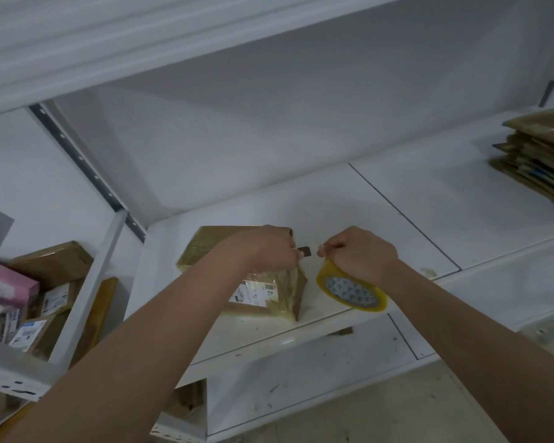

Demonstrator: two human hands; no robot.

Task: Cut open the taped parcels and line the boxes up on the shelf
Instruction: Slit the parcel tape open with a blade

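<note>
A taped parcel (237, 276) lies on the white shelf (397, 225), near its front edge. The left hand (269, 247) is over the parcel and pinches a small dark piece (304, 251) with curled fingers. Just beside it, the right hand (362, 254) grips a yellow roll of tape (349, 290), which hangs at the shelf edge next to the parcel.

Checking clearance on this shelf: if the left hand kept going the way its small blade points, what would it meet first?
Probably the right hand: the left hand aims its dark blade across a short gap at the right hand's fingertips, which grip the tape roll. Depth is uncertain.
</note>
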